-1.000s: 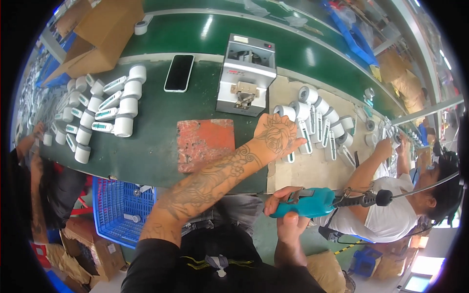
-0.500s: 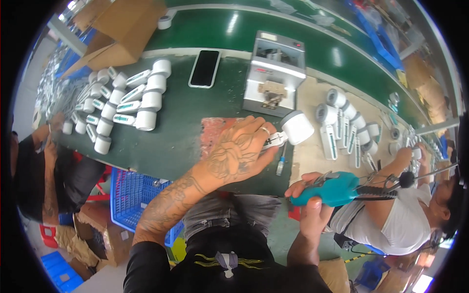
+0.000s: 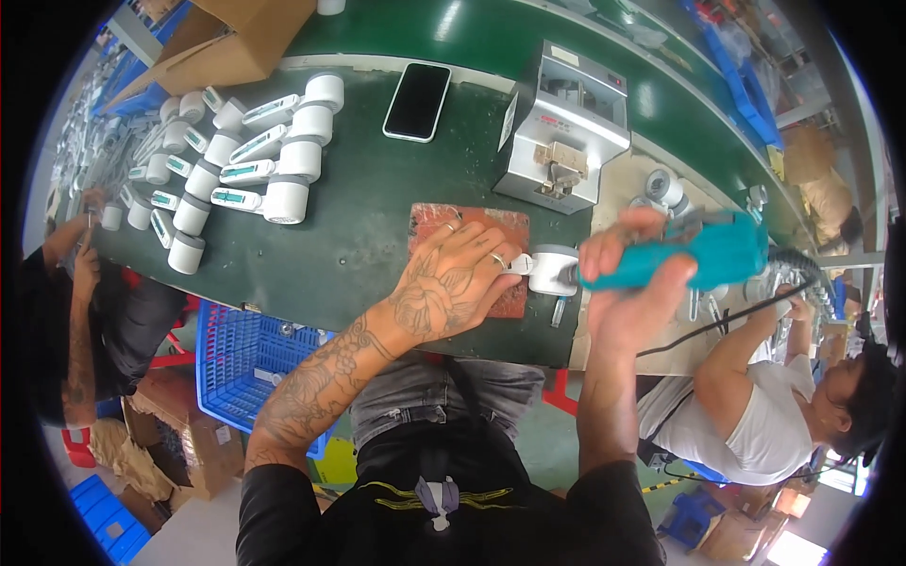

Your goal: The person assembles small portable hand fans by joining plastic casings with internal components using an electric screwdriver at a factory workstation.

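Note:
My left hand (image 3: 453, 280) is closed round the flat handle of a white device with a round cylindrical head (image 3: 553, 269), holding it down over a red pad (image 3: 510, 223). In my right hand (image 3: 634, 283) is a teal electric screwdriver (image 3: 703, 257), lying level, its front end at the right side of the device's head. The driver is blurred, and whether its bit touches the head cannot be told. Just below the head lies a small screwdriver (image 3: 559, 311) with a clear blue handle.
Rows of similar white devices (image 3: 300, 165) lie left. A phone (image 3: 417, 101) and a silver machine (image 3: 569, 127) stand behind; more devices (image 3: 664, 189) are at right. A blue basket (image 3: 236, 368) is below the table edge. Co-workers sit either side, one in a white top (image 3: 755, 415).
My right hand has lifted the electric screwdriver up to the device's head. My left hand has turned the device level and lowered it onto the red pad. The view has shifted slightly.

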The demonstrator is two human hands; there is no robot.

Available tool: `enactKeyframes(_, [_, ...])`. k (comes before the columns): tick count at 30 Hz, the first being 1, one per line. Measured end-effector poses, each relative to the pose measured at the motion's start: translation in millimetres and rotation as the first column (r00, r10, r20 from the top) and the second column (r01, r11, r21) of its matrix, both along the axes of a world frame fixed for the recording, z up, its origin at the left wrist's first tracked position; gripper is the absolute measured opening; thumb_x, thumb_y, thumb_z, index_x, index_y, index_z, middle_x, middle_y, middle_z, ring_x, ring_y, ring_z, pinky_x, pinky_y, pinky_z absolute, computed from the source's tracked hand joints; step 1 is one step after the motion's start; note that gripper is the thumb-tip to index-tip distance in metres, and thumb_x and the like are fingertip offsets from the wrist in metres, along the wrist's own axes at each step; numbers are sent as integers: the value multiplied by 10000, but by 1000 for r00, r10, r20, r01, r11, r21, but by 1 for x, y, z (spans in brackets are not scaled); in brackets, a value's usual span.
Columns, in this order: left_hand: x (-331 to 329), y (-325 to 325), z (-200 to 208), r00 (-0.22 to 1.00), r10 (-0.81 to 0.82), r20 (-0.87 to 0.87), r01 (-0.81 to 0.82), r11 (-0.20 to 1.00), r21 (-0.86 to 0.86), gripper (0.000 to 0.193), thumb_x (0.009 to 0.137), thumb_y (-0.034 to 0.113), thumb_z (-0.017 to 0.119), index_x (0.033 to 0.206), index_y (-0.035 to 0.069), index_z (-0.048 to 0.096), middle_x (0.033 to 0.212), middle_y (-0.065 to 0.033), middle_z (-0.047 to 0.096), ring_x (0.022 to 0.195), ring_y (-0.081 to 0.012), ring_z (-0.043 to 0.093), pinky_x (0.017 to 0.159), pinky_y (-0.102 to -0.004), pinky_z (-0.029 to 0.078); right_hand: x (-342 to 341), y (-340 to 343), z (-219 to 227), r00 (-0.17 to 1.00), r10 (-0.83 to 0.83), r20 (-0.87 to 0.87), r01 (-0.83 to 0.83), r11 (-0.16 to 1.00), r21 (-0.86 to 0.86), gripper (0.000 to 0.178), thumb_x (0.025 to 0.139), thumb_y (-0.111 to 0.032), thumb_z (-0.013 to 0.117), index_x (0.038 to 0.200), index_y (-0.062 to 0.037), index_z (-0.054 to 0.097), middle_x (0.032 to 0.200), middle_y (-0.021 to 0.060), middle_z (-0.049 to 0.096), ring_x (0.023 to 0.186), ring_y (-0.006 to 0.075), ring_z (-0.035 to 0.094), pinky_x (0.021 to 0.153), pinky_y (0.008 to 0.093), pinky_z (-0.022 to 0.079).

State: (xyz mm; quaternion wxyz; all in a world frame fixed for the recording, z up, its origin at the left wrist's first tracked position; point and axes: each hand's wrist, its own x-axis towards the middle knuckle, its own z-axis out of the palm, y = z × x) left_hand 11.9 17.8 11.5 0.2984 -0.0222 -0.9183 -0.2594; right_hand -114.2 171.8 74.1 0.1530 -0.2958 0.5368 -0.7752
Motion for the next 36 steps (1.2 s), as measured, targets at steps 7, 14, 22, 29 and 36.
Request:
enactKeyframes(7, [-20, -25, 1, 980, -91, 180, 70, 990, 119, 214, 971, 221, 675, 1138, 98, 729, 1037, -80, 673, 952, -309, 625, 926, -457, 484, -51, -74, 5, 947, -260, -191, 255, 966, -47, 604, 1068, -547, 524, 1130, 49, 601, 703, 71, 555, 622, 201, 577, 587, 328, 467])
enactKeyframes(14, [-22, -19, -10, 992, -62, 110, 48, 991, 129, 191, 983, 214, 668, 1125, 106, 736, 1057, -44, 691, 977, -269, 618, 921, -409, 483, -67, -81, -19, 940, -238, -244, 226, 971, -76, 471, 1098, -434, 517, 1039, 30, 573, 730, 83, 572, 624, 197, 587, 593, 330, 482])
enactKeyframes(22, [-22, -23, -10, 991, -22, 134, 6, 992, 122, 200, 974, 216, 678, 1136, 118, 740, 1056, -35, 695, 989, -260, 615, 916, -412, 481, -36, -66, -3, 974, -184, -135, 193, 980, 53, 574, 1064, -535, 547, 1064, 37, 586, 700, 80, 555, 581, 192, 544, 572, 340, 475])
enactKeyframes(29, [-23, -22, -6, 985, -49, 164, 26, 990, 138, 203, 973, 217, 678, 1143, 119, 731, 1072, -41, 687, 992, -270, 613, 923, -431, 478, -19, -57, -5, 965, -144, -218, 161, 985, 65, 715, 1011, -648, 559, 1110, 60, 587, 669, 73, 550, 573, 188, 556, 558, 336, 475])
enactKeyframes(36, [-20, -22, -7, 985, -32, 170, 11, 992, 123, 206, 989, 249, 658, 1140, 126, 726, 1061, -43, 683, 990, -270, 615, 924, -440, 480, -18, -57, -11, 971, -123, -203, 145, 985, 97, 735, 1002, -659, 563, 1119, 66, 576, 667, 73, 551, 574, 189, 558, 557, 337, 473])
